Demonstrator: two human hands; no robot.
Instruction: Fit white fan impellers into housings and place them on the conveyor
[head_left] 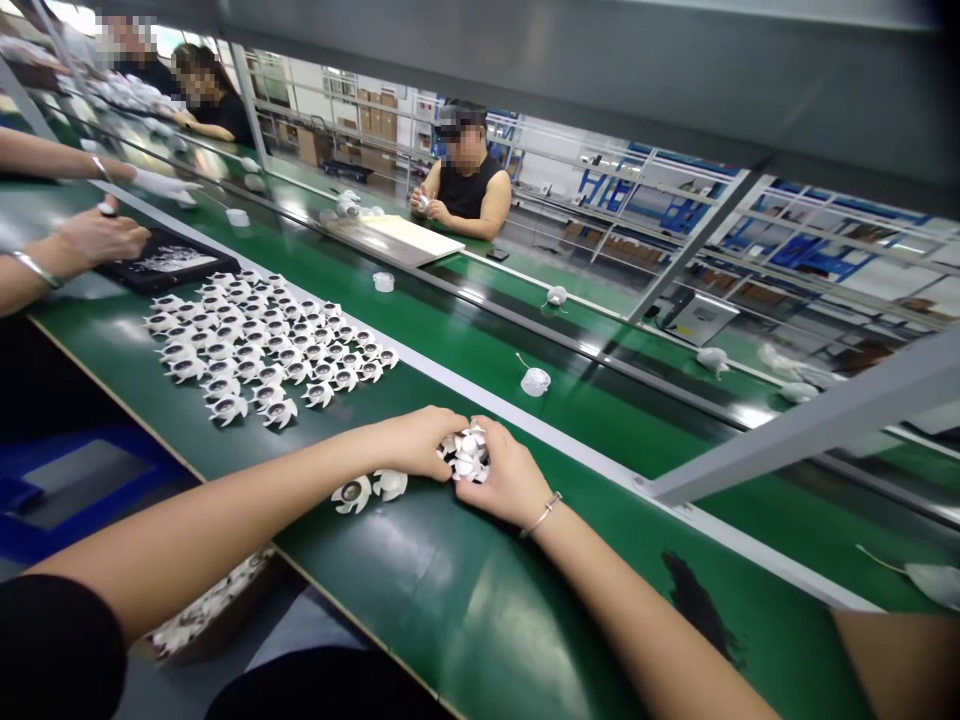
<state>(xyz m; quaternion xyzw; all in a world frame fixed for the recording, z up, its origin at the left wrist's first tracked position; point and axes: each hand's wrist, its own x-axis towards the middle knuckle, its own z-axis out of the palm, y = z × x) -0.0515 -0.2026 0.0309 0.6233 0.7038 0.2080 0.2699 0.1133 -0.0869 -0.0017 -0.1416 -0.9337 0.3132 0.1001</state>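
small white plastic finned parts [466, 453], bunched on the green belt surface [480, 610] between left hand [424, 442] and right hand [506, 475], fingers [480, 432] curled together, clamped around them. judged light, stiff, thin fins fragile; best taken by the round central hub.

a worker's left hand [424, 442] and right hand [510, 475] cup a cluster of white finned plastic parts [465, 453] on a green conveyor belt [480, 610], near neat rows of matching parts [262, 345].

No legible text, labels or numbers on white plastic parts [465, 455] or cardboard boxes [379, 115].
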